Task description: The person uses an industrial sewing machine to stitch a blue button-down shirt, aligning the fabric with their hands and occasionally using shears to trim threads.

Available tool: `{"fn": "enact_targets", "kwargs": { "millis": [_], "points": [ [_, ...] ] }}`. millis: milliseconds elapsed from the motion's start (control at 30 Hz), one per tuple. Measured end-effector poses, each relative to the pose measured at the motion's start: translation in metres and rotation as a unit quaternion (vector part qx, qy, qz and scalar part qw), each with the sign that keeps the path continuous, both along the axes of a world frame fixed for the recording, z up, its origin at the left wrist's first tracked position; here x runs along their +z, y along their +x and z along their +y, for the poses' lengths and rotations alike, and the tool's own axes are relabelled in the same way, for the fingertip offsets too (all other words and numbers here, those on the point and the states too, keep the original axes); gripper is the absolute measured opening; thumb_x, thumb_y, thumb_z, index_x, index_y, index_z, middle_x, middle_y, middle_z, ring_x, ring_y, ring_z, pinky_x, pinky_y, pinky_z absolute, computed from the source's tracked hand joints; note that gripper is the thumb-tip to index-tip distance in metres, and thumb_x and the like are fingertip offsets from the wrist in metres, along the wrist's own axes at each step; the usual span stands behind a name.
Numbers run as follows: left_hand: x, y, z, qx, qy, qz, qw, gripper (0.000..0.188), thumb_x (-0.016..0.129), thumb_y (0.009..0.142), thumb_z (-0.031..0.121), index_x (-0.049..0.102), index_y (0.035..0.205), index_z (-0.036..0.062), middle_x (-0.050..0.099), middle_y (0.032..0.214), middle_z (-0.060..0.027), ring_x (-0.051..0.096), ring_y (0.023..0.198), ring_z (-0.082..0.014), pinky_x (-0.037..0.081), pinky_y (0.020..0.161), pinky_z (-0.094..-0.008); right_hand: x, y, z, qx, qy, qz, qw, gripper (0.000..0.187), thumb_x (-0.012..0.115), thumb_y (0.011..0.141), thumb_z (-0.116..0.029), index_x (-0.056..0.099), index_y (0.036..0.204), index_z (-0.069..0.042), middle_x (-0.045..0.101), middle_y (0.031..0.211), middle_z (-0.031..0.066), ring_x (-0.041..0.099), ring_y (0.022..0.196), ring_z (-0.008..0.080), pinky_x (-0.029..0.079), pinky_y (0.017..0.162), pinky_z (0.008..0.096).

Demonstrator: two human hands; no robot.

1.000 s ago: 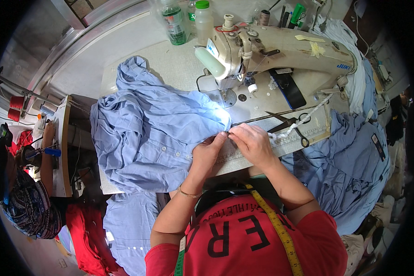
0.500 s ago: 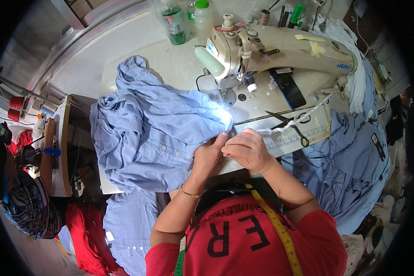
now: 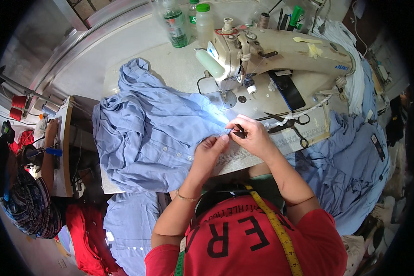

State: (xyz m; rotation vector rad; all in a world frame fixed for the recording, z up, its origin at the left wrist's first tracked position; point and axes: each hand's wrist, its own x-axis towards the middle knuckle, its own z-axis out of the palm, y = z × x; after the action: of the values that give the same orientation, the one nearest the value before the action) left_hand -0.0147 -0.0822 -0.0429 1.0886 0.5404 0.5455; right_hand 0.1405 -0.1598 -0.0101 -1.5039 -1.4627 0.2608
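Far left of the grip sits a co-worker in finely patterned cloth, near two rounded red spools wound with thread. Just left of the grip the blue shirt lies on the table, thin woven fabric in soft folds and deep creases, three flat round buttons showing in a row; its narrow edge runs right into the fingertips. Well behind the grip and to its left stand three bottles, smooth plastic, clear or milky. The left hand pinches the shirt's edge between thumb and fingers, a thin bracelet below its wrist. Right beside it, the right hand is closed around one small dark tool; whether its fingertips also nip the cloth I cannot tell. Behind the grip, reaching rightward, is one sewing machine, hard cream-coloured metal with a long rounded arm and stained paint. Under that arm rests one phone, a flat dark slab. Near the grip on the right lies one pair of scissors, slim and dark with two ring handles, beside one twisted, ropy white cord. Farther right, crumpled blue garments heap up, too overlapped to count.
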Motion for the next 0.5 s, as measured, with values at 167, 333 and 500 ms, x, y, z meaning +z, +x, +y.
{"fn": "enact_targets", "kwargs": {
  "millis": [167, 333, 500],
  "points": [
    [0.048, -0.017, -0.022, -0.018, 0.347, 0.11, 0.931, 0.015, 0.069, 0.088, 0.013, 0.061, 0.089, 0.0004, 0.058, 0.077, -0.0044, 0.054, 0.072, -0.0142, 0.043, 0.061, -0.0313, 0.008, 0.003, -0.002, -0.015, -0.016, -0.072, 0.997, 0.018, 0.068, 0.078, -0.005, 0.063, 0.095, -0.007, 0.063, 0.087, 0.0107, 0.064, 0.079, 0.032, 0.051, 0.066, 0.0388],
    [0.054, -0.001, 0.0, 0.132, 0.547, 0.092, 0.821, 0.02, 0.072, 0.079, 0.004, 0.063, 0.095, -0.0013, 0.056, 0.083, -0.0115, 0.057, 0.073, -0.0267, 0.046, 0.064, -0.0358, 0.002, 0.0, 0.0, -0.022, 0.024, -0.08, 0.996, 0.018, 0.069, 0.077, -0.008, 0.063, 0.094, -0.007, 0.062, 0.086, 0.0111, 0.063, 0.078, 0.0339, 0.051, 0.065, 0.0409],
    [0.042, 0.006, 0.003, 0.111, 0.499, 0.11, 0.852, 0.015, 0.069, 0.082, 0.002, 0.064, 0.095, -0.002, 0.057, 0.085, -0.0116, 0.057, 0.067, -0.0235, 0.046, 0.058, -0.0326, 0.003, -0.004, 0.0, -0.055, 0.057, -0.163, 0.983, 0.018, 0.07, 0.074, -0.004, 0.061, 0.09, -0.007, 0.061, 0.079, 0.0097, 0.062, 0.069, 0.031, 0.049, 0.06, 0.0388]
  ]
}}
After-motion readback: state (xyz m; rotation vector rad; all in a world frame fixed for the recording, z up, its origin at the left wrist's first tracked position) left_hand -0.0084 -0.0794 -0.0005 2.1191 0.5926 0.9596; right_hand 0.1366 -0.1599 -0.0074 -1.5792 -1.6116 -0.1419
